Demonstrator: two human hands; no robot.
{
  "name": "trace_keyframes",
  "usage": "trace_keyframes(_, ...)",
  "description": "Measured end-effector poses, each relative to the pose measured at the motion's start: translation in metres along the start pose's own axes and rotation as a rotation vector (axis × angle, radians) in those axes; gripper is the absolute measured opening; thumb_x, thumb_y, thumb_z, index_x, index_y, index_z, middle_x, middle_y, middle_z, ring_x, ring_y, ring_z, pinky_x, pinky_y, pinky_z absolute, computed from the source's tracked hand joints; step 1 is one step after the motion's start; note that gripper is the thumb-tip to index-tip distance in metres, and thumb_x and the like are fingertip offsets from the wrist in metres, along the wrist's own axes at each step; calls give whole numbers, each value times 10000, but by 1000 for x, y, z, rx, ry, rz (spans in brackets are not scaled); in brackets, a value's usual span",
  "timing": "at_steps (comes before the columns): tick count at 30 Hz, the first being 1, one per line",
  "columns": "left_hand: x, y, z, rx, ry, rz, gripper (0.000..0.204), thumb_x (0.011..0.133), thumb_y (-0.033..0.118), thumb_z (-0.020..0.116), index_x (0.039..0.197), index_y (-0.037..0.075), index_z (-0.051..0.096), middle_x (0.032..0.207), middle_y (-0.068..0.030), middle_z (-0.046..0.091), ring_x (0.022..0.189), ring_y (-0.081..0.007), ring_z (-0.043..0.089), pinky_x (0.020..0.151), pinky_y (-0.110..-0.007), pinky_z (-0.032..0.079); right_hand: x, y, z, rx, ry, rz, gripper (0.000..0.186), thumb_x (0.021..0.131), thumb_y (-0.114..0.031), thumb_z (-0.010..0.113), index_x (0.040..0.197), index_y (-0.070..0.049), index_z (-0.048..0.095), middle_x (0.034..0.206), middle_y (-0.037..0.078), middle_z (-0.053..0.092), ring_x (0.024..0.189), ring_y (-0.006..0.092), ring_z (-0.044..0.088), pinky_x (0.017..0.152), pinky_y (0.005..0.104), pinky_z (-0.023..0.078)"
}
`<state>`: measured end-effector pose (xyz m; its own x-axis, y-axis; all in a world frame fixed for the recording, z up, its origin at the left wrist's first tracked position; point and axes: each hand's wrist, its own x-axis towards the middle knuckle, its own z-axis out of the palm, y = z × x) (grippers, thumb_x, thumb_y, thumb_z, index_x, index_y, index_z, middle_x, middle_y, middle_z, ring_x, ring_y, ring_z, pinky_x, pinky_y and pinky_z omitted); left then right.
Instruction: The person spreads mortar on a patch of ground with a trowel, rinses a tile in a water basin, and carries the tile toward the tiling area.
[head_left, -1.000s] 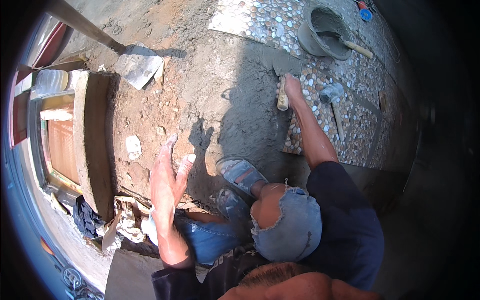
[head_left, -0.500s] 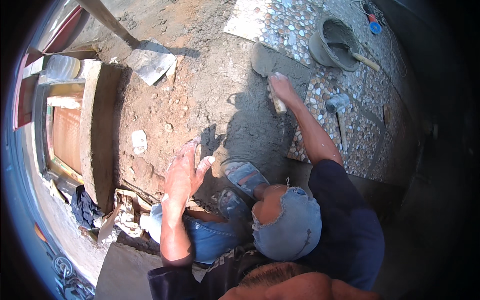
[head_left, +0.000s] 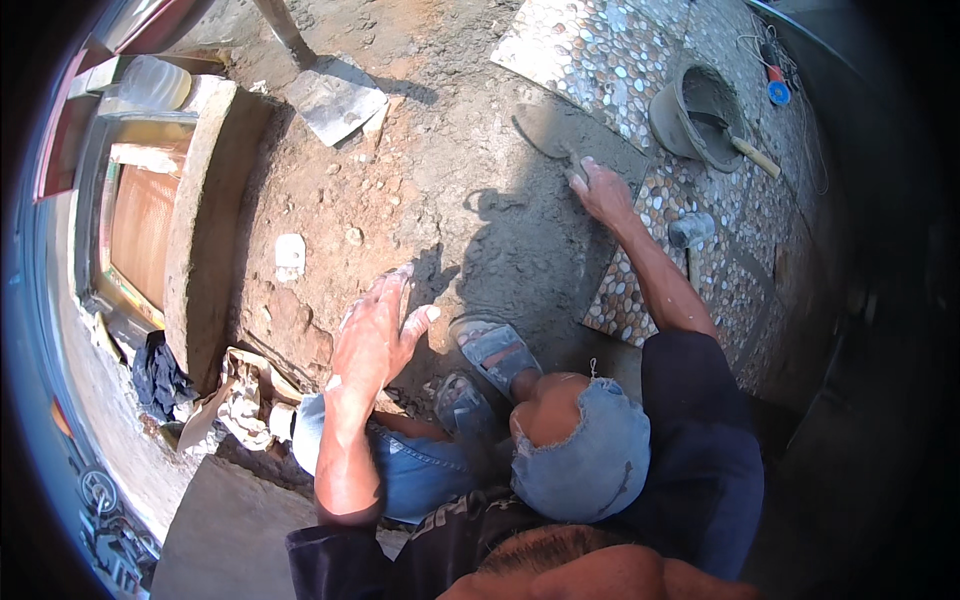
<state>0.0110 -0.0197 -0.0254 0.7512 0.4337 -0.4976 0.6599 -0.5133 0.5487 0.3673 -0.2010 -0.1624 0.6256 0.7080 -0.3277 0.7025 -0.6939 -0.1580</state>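
1. The work is seemingly spreading mortar (head_left: 598, 132); the next move is probably calling for a level blade.
2. The trowel (head_left: 548, 150) is lying over the mortar, near the tiles (head_left: 590, 65).
3. The right hand (head_left: 605, 195) is reaching forward, clamping the trowel.
4. The left hand (head_left: 375, 330) is hovering empty over soil (head_left: 325, 205), thumb standing apart from the fingers.

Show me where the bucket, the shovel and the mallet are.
Bucket (head_left: 667, 120): head view, outer wall.
Shovel (head_left: 335, 100): head view, middle of the blade.
Mallet (head_left: 691, 230): head view, its grey head.
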Motion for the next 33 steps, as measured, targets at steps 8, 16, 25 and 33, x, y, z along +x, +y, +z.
trace_keyframes(8,-5,-2,-3,-21,24,17,581,876,431,568,1330,96,432,1285,-174,513,1158,-367,502,944,-442,423,-2,18,33,-242,47,-248,318,882,-285,549,1103,-59,514,1001,172,609,871,363,621,712,470,500)
trace_keyframes(16,-7,0,-10,-29,4,-35,576,874,420,575,1325,91,434,1303,-177,500,1177,-363,491,961,-435,412,-34,-17,40,-95,-26,-169,351,867,-274,553,1097,-15,496,1046,207,592,880,402,603,742,499,484)
trace_keyframes(25,-11,-3,-12,-67,11,-43,594,868,407,589,1346,99,419,1307,-190,493,1208,-367,462,996,-430,381,-41,25,23,-23,109,301,337,855,-236,551,1062,24,494,988,253,607,882,406,611,725,501,488)
trace_keyframes(33,-8,0,-9,-54,33,9,561,870,358,596,1309,43,444,1278,-209,508,1177,-378,484,972,-431,400,-117,-33,35,19,-201,-57,370,823,-186,563,1083,57,460,975,269,581,871,448,586,757,521,476)
